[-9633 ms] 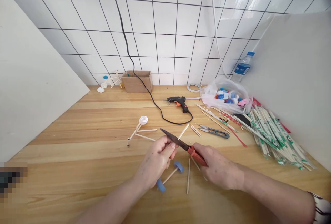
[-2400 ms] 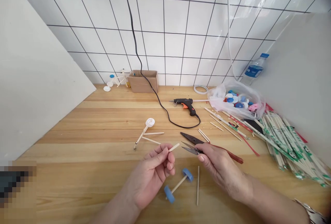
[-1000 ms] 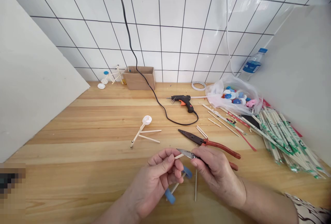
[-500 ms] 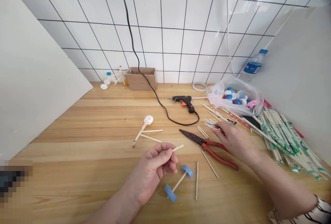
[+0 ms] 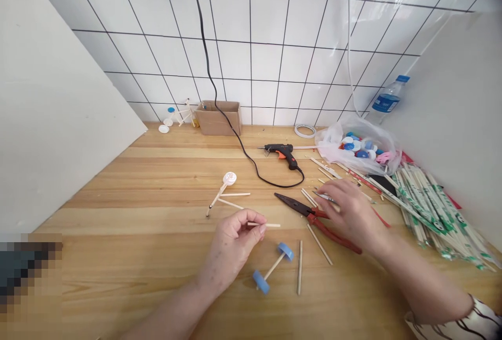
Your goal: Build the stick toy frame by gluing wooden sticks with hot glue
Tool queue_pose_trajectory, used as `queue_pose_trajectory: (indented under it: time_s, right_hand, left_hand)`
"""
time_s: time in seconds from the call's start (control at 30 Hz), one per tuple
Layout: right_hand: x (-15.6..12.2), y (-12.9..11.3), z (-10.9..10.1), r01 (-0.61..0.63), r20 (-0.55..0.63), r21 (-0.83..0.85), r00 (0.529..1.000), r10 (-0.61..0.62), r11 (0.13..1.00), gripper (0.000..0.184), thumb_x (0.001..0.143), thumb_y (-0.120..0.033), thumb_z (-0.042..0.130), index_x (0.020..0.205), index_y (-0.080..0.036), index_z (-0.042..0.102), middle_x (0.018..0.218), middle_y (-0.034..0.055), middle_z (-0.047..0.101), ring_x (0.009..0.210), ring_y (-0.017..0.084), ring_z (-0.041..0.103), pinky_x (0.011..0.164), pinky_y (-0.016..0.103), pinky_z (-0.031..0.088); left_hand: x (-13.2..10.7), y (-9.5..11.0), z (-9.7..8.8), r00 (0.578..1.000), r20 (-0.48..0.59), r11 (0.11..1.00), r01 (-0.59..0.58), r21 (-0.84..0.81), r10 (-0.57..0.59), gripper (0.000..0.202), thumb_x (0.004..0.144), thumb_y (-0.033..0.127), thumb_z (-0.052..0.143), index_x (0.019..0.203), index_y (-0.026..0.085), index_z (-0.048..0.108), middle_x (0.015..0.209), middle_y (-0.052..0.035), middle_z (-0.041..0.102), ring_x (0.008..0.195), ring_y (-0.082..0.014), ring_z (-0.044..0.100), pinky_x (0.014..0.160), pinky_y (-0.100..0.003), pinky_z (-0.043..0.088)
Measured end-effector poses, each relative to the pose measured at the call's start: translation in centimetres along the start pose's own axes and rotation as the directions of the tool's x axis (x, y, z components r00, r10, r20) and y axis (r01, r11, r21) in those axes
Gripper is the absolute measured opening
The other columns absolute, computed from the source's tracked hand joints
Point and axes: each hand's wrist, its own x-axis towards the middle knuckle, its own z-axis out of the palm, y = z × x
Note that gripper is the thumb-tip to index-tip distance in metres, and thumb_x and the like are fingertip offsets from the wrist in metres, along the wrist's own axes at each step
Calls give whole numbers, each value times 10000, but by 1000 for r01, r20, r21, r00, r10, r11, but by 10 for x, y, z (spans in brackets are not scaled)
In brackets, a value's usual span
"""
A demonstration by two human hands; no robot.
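Note:
My left hand [image 5: 232, 246] pinches a short wooden stick [image 5: 270, 224] between thumb and fingers, its end pointing right. My right hand [image 5: 353, 213] is low over the table with its fingers on a pair of thread snips [image 5: 325, 197], whose handle it hides. Just under that palm lie red-handled long-nose pliers [image 5: 294, 205]. Below my left hand rests an axle stick with blue bottle-cap wheels [image 5: 273, 269]. Two loose sticks [image 5: 299, 268] [image 5: 319, 244] lie to its right. Above my left hand sits a stick frame with a white cap [image 5: 224, 193].
A hot glue gun [image 5: 280, 154] and its black cord [image 5: 251, 165] lie behind the pliers. At right are a plastic bag of bottle caps [image 5: 358, 146] and wrapped chopsticks [image 5: 431, 214]. A cardboard box [image 5: 217, 119] stands against the tiled wall.
My right hand has moved left and lower, over the pliers, with the snips under its fingers. My left hand has turned, so the short stick now lies nearly level.

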Motion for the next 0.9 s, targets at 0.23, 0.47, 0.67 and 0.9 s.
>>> queue_pose_trajectory:
  time_s: [0.23, 0.47, 0.67, 0.9]
  right_hand:
    - [2, -76, 12, 293, 80, 385, 934, -348, 875, 160, 849, -191, 538, 1004, -176, 573, 950, 78, 603, 908, 203, 524, 785, 346, 445]
    - [23, -100, 21, 265, 111, 375, 938, -327, 888, 138, 842, -100, 449, 787, -161, 560, 774, 64, 623, 733, 173, 544, 659, 287, 419]
    - [37, -98, 30, -38, 313, 352, 947, -79, 935, 259, 758, -68, 510, 994, -173, 530, 649, -20, 590, 599, 128, 530, 570, 228, 355]
    - [57, -87, 50, -141, 373, 235, 927, 45, 962, 148, 741, -127, 541, 873, -185, 511, 661, -8, 601, 598, 128, 518, 541, 226, 302]
  left_hand:
    - [-1, 1, 2, 996, 15, 993, -92, 74, 91, 34, 658, 156, 676, 677, 170, 653, 658, -9, 660, 634, -146, 600, 614, -228, 457]
    - [3, 1, -6, 991, 55, 990, -125, 62, 122, 46, 703, 151, 627, 746, 164, 616, 627, -12, 653, 625, -147, 612, 617, -239, 478]
    - [9, 0, -18, 976, 12, 928, -211, 308, 218, 333, 765, 168, 535, 1096, 187, 501, 726, 2, 691, 660, -162, 641, 671, -291, 491]
    - [11, -3, -30, 952, 139, 544, -271, 794, 271, 173, 798, 114, 463, 852, 210, 596, 779, -22, 689, 756, -185, 646, 674, -284, 454]
